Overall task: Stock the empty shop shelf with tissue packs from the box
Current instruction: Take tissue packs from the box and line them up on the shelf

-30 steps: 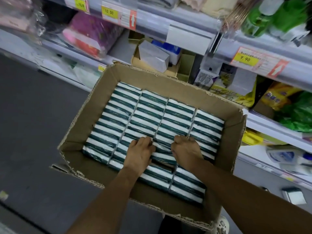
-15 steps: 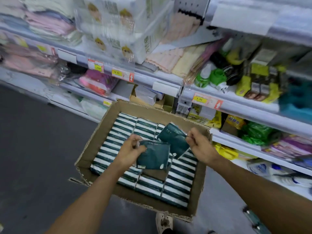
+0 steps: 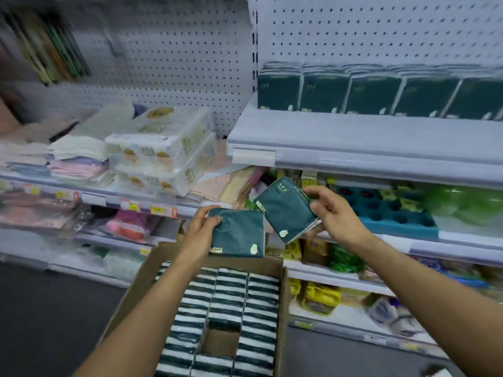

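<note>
Presently, head view, the only one supplied: I am at the carrying step, two packs lifted out and held between the box [image 3: 130, 303] and the shelf [image 3: 353, 137]. My left hand [image 3: 200, 235] grips one dark green tissue pack [image 3: 239, 235] by its left edge, thumb on the front face and fingers curled behind; the pack is held roughly level above the far rim of the box. My right hand [image 3: 330, 213] pinches a second pack [image 3: 285, 208] by its right edge, fingers curled over the top corner and thumb beneath, the pack tilted with its left corner raised. The two packs nearly meet at one corner; I cannot tell whether they touch. Count: two packs in hand, one per hand. On the shelf, up and to the right, five packs [image 3: 373, 96] show their faces in the front row, standing upright side by side; further rows seem to stand behind, too blurred to count. The shelf's front strip is bare. In the box the remaining packs stand on edge in three visible columns, with one square gap [image 3: 220, 342] showing the cardboard floor. The next move, as I judge it, calls for raising both packs to the shelf and setting them upright in front of the standing row, faces outward, without toppling it.
</note>
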`<state>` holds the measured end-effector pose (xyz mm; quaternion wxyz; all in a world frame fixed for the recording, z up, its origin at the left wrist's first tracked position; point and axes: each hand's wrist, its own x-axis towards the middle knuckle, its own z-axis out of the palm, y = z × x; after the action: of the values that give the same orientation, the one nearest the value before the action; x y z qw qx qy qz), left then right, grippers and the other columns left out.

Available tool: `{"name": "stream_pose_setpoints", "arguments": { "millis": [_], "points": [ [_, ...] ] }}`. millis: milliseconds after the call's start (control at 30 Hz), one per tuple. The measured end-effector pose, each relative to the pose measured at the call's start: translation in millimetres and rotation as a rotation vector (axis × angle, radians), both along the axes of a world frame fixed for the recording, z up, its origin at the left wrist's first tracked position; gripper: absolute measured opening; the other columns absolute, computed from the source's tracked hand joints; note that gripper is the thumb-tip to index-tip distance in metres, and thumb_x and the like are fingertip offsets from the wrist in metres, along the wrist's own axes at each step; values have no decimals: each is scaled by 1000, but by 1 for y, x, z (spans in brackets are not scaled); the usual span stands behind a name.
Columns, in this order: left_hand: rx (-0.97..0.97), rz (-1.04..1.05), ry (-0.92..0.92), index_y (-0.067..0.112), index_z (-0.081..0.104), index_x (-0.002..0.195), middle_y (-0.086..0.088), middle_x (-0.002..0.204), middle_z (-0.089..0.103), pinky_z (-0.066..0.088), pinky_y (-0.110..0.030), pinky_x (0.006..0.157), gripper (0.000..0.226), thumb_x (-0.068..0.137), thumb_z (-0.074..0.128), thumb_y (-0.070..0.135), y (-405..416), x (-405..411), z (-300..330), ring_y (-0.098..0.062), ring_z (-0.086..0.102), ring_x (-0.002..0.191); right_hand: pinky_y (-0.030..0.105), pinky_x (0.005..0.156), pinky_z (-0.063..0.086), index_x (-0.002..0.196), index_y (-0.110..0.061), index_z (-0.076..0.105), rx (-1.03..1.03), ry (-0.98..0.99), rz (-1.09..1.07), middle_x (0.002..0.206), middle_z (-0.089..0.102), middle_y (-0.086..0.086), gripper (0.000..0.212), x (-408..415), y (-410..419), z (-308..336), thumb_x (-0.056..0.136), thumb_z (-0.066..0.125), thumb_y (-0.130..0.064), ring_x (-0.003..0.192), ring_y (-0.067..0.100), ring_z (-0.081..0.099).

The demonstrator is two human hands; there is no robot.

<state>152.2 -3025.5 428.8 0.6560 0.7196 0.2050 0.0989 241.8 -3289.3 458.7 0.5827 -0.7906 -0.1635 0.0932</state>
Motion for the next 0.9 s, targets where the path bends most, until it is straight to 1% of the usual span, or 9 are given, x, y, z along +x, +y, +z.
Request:
{"name": "stream_pose_setpoints", "arguments": {
  "millis": [100, 167, 233, 400, 500, 567, 667, 800, 900],
  "points": [
    [30, -17, -79, 22, 63, 107, -7, 105, 68, 53, -31, 78, 17, 98, 51, 13, -26, 12, 31, -21, 65, 95, 45, 60, 60, 121, -25, 58, 20, -66, -28, 96, 65, 11, 35, 3, -31, 31, 102, 39, -2, 70, 22, 66],
    [43, -23, -135, 16, 62, 110, 0, 98, 67, 51, -19, 66, 18, 98, 50, 9, -48, 22, 53, -13, 63, 87, 42, 60, 60, 115, -29, 59, 45, -103, -38, 96, 66, 8, 36, 5, -54, 51, 102, 39, -3, 70, 16, 66],
    [37, -28, -183, 11, 61, 112, 0, 95, 66, 50, -16, 62, 19, 98, 49, 7, -75, 31, 73, -12, 62, 84, 42, 61, 61, 114, -28, 59, 52, -149, -54, 92, 65, 12, 34, 9, -79, 74, 102, 39, -3, 72, 18, 66],
    [5, -45, -261, 10, 59, 114, -2, 95, 65, 51, -21, 64, 19, 99, 48, 11, -154, 53, 114, -11, 62, 82, 35, 56, 60, 115, -16, 64, 39, -279, -123, 84, 67, 11, 31, 30, -154, 123, 99, 44, 0, 68, 11, 67],
    [10, -32, -287, 16, 60, 112, -4, 100, 67, 52, -30, 71, 17, 98, 49, 16, -202, 71, 133, -12, 63, 84, 39, 59, 61, 112, -15, 66, -26, -359, -154, 82, 69, 10, 27, 51, -204, 145, 97, 47, -1, 70, 19, 66],
    [11, -29, -295, 19, 59, 112, -2, 99, 68, 52, -28, 67, 16, 99, 49, 19, -233, 84, 141, -11, 64, 83, 38, 60, 61, 112, -15, 65, -77, -412, -192, 85, 68, 14, 26, 69, -239, 158, 97, 48, -3, 72, 25, 66],
    [38, -42, -316, 17, 57, 115, -1, 100, 67, 49, -24, 63, 19, 99, 49, 22, -277, 105, 152, -10, 64, 83, 35, 63, 60, 115, -20, 64, -207, -500, -247, 86, 68, 11, 26, 94, -295, 173, 98, 48, -9, 70, 28, 65],
    [39, -46, -354, 18, 55, 115, 5, 95, 64, 48, -14, 56, 17, 100, 49, 21, -329, 129, 160, -2, 62, 75, 30, 63, 47, 120, -28, 63, -560, -647, -260, 85, 64, -9, 30, 120, -357, 180, 100, 45, -16, 64, 16, 58],
    [18, -49, -353, 16, 54, 118, 1, 99, 65, 48, -21, 61, 20, 99, 50, 22, -358, 143, 161, -5, 63, 76, 34, 72, 46, 127, -29, 61, -825, -683, -211, 113, 64, 2, 33, 135, -383, 165, 102, 42, -20, 88, 22, 59]
  ]
}}
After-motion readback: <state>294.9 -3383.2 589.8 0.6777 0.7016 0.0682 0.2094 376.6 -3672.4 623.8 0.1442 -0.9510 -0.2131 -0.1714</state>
